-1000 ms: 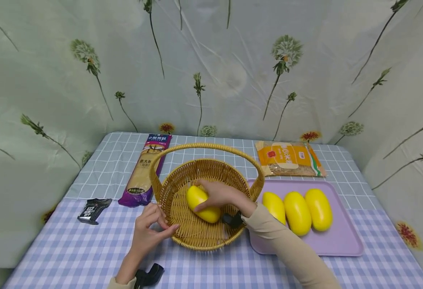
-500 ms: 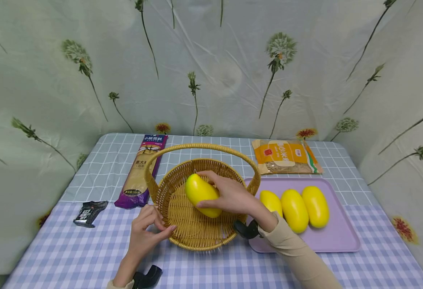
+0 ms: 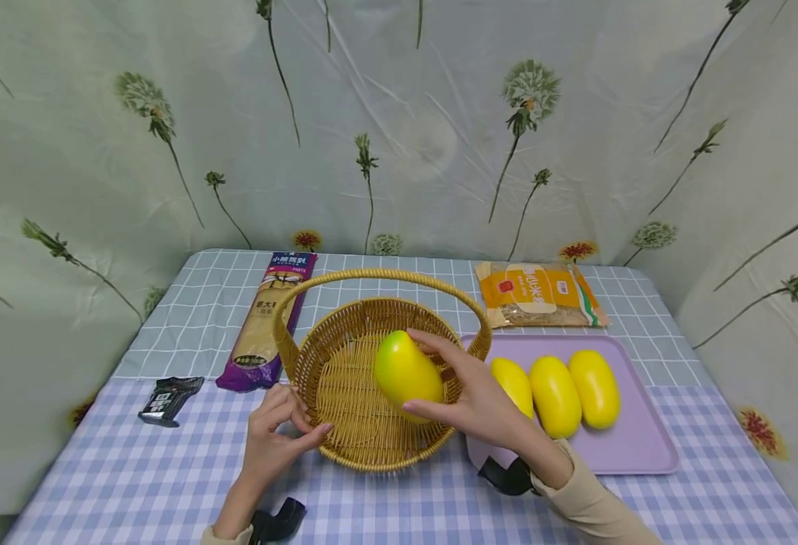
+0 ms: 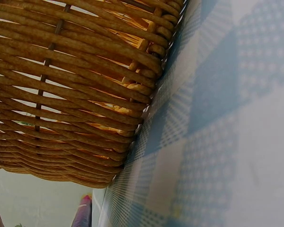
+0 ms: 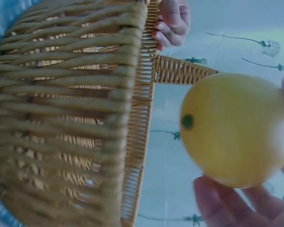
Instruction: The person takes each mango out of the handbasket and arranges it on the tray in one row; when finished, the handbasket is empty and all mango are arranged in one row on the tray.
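Note:
My right hand (image 3: pixel 484 397) holds a yellow mango (image 3: pixel 404 378) with a greenish end, thumb on the near side and fingers over the far side. In the right wrist view the mango (image 5: pixel 236 132) is up past the rim of the wicker basket (image 5: pixel 125 90). Seen from the head, it overlaps the right part of the basket (image 3: pixel 344 393), whose woven floor shows bare. My left hand (image 3: pixel 272 443) pinches the basket's left rim between thumb and fingers. From the left wrist, the basket's woven side (image 4: pixel 71 94) stands on the checked cloth and hides most of that hand.
Three more mangoes (image 3: pixel 556 397) lie side by side on a lilac tray (image 3: pixel 634 450) at the right. An orange grain bag (image 3: pixel 542 295) lies behind the tray. Left of the basket are a purple pasta pack (image 3: pixel 263 333) and a small black packet (image 3: pixel 169 401). The basket's tall handle (image 3: pixel 381 274) arches over it.
My right hand has lifted the mango from the basket floor and moved it right and toward me, with its green end turning up. The left hand stays on the rim.

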A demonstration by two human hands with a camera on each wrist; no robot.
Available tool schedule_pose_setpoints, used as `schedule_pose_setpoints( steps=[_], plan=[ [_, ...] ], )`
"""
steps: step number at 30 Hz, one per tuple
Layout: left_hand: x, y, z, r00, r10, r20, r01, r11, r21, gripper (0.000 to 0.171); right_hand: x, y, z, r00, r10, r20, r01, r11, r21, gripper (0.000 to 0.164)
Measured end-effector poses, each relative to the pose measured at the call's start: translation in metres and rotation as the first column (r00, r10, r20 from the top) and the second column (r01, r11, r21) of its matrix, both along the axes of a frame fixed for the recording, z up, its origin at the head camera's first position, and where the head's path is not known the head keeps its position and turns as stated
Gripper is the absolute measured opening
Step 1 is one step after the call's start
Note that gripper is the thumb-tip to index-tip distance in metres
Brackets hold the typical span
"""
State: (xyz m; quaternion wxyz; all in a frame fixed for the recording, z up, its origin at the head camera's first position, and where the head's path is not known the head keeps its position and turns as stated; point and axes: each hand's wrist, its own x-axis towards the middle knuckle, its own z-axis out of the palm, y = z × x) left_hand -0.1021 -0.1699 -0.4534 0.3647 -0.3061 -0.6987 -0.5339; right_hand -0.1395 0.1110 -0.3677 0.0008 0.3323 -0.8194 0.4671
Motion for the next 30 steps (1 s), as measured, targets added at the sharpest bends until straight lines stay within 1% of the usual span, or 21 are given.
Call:
schedule_pose_setpoints(
  steps=[2,5,9,11,14,17,21,25,28,29,30],
  plan=[
    [0.000,0.000,0.000,1.000,0.000,-0.001,0.000,1.000,-0.002,0.033,0.005,0.009,-0.001,1.000,-0.008,-0.028,0.006,0.999,-0.043,0.079],
    [0.000,0.000,0.000,1.000,0.002,-0.004,-0.002,1.000,-0.004,0.033,0.010,0.024,-0.003,0.994,-0.033,-0.101,0.024,0.995,-0.096,0.082],
    [0.000,0.001,0.000,1.000,-0.002,-0.005,0.002,1.000,0.001,0.033,0.016,0.048,-0.005,0.979,-0.110,-0.171,0.088,0.987,-0.133,0.089],
    [0.000,0.001,0.000,1.000,-0.004,-0.005,0.004,1.000,0.005,0.033,0.017,0.059,-0.006,0.971,-0.149,-0.186,0.121,0.981,-0.152,0.092],
    [0.000,0.001,0.000,1.000,-0.001,-0.006,0.002,1.000,0.008,0.033,0.019,0.075,-0.006,0.953,-0.220,-0.209,0.183,0.966,-0.180,0.093],
    [0.000,0.001,0.000,1.000,0.002,-0.004,-0.001,1.000,0.010,0.032,0.019,0.090,-0.004,0.935,-0.297,-0.195,0.259,0.945,-0.198,0.092],
    [0.000,0.000,0.000,1.000,0.003,0.006,-0.003,1.000,0.008,0.032,0.018,0.108,-0.004,0.900,-0.413,-0.139,0.386,0.904,-0.186,0.089],
    [0.000,0.000,-0.001,1.000,0.003,0.007,-0.003,1.000,0.006,0.032,0.014,0.125,-0.007,0.845,-0.529,-0.079,0.516,0.846,-0.134,0.085],
    [0.000,0.000,-0.001,1.000,0.002,0.003,-0.002,1.000,0.005,0.032,0.008,0.141,-0.013,0.800,-0.597,-0.060,0.588,0.800,-0.116,0.079],
    [0.000,0.000,-0.001,1.000,0.002,0.001,-0.002,1.000,0.004,0.033,0.006,0.147,-0.016,0.786,-0.616,-0.050,0.608,0.785,-0.116,0.077],
    [0.000,0.000,-0.001,1.000,0.002,-0.001,-0.002,1.000,0.004,0.033,0.001,0.158,-0.024,0.778,-0.627,-0.045,0.618,0.776,-0.130,0.076]
  ],
)
